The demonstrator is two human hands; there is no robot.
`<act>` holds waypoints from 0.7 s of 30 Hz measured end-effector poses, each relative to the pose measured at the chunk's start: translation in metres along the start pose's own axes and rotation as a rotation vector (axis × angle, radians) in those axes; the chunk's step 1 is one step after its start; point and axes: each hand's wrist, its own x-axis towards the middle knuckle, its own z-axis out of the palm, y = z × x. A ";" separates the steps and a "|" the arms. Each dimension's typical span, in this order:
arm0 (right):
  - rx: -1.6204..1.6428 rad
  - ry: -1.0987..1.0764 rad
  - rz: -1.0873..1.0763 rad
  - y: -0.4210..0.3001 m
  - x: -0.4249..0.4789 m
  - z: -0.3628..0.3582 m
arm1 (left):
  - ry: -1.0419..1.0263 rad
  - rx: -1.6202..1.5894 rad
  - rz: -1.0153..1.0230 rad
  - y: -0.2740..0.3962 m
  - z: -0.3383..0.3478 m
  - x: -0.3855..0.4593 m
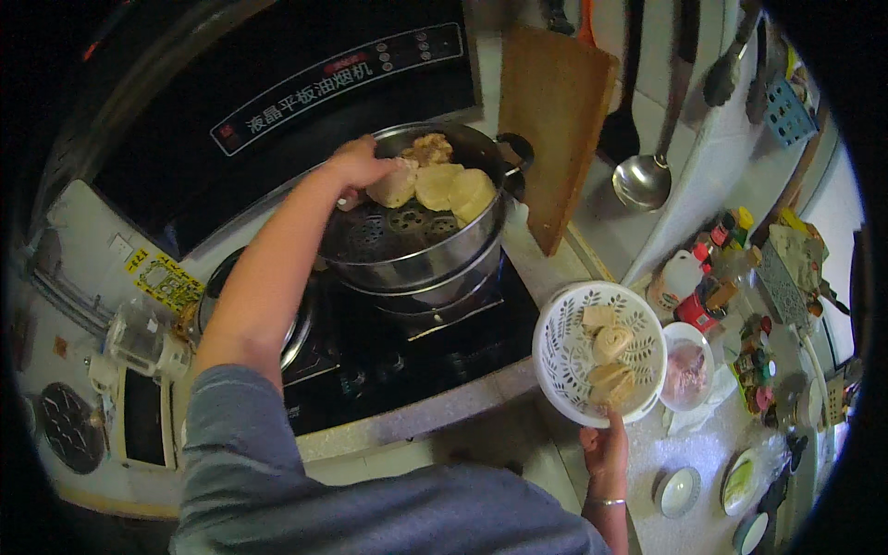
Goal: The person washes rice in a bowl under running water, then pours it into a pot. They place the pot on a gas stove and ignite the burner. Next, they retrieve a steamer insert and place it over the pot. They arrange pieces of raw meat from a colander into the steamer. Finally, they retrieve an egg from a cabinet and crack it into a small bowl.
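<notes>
My left hand (357,170) reaches over the rim of a metal steamer pot (409,260) on the stove, its fingers on a pale steamed bun (394,186) at the left of the food. Beside it lie two more pale buns (438,186) and a brown, lumpy piece of food (429,148); the pot's perforated tray shows in front of them. With my right hand (605,444) I grip the near rim of a white perforated plastic basket (548,347), which holds several buns or rolls (613,343). Whether my left fingers grip the bun or only touch it is unclear.
A wooden cutting board (551,125) leans behind the pot, near a hanging metal ladle (643,182). Right of the basket stand a bowl of pink meat (687,368), several bottles and jars, and small dishes (678,491) on the counter. Another pan (295,340) sits under my left forearm.
</notes>
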 end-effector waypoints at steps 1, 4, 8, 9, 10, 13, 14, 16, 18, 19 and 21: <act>-0.013 0.014 0.001 -0.001 -0.003 0.003 | 0.043 0.034 0.094 0.003 -0.005 -0.004; -0.034 0.116 -0.016 -0.004 -0.010 0.017 | 0.223 -0.134 0.358 0.039 -0.019 -0.050; -0.067 0.109 0.021 -0.005 -0.006 0.004 | 0.105 -0.537 0.667 0.112 0.016 -0.147; -0.039 0.088 0.008 -0.005 -0.005 0.003 | 0.033 -0.570 0.704 0.127 0.035 -0.171; -0.030 0.070 0.013 -0.004 -0.005 0.005 | -0.084 -0.521 0.731 0.138 0.051 -0.195; -0.015 0.060 0.012 -0.006 -0.006 0.014 | -0.352 -0.494 0.828 0.154 0.129 -0.212; -0.015 0.060 0.015 -0.007 -0.009 0.017 | -0.370 -0.478 0.840 0.157 0.158 -0.211; -0.017 0.074 0.011 -0.006 -0.008 0.014 | -0.385 -0.454 0.808 0.168 0.223 -0.199; -0.017 0.085 0.002 -0.006 -0.008 0.013 | -0.383 -0.416 0.721 0.180 0.286 -0.176; -0.018 0.086 0.001 -0.006 -0.009 0.015 | -0.385 -0.388 0.674 0.186 0.313 -0.164; -0.035 0.066 0.002 -0.004 -0.008 0.012 | -0.405 -0.432 0.528 0.199 0.368 -0.142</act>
